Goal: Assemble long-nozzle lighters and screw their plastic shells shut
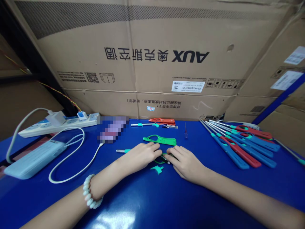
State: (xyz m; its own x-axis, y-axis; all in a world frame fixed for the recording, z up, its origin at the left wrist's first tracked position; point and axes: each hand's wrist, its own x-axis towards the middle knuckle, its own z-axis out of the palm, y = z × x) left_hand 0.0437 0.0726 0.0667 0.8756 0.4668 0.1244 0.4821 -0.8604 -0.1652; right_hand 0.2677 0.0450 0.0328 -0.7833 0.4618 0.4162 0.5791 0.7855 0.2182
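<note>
My left hand (140, 156) and my right hand (184, 162) lie close together on the blue table (152, 203), fingers curled onto a green handle shell (162, 159) with a metal tube that sticks out to the left (120, 151). Both hands press on this piece. A small teal trigger part (157, 169) lies loose just in front of my hands. A second green handle half (160, 139) lies right behind my fingers. Farther back are a red handle half (162, 121) and a metal tube with teal fittings (149, 125).
A row of finished blue and red long-nosed lighters (240, 143) lies at the right. A small screwdriver (186, 131) is behind my right hand. At the left are a power strip (59, 124), a pale power bank (35, 158) and white cables. Cardboard boxes (147, 57) wall the back.
</note>
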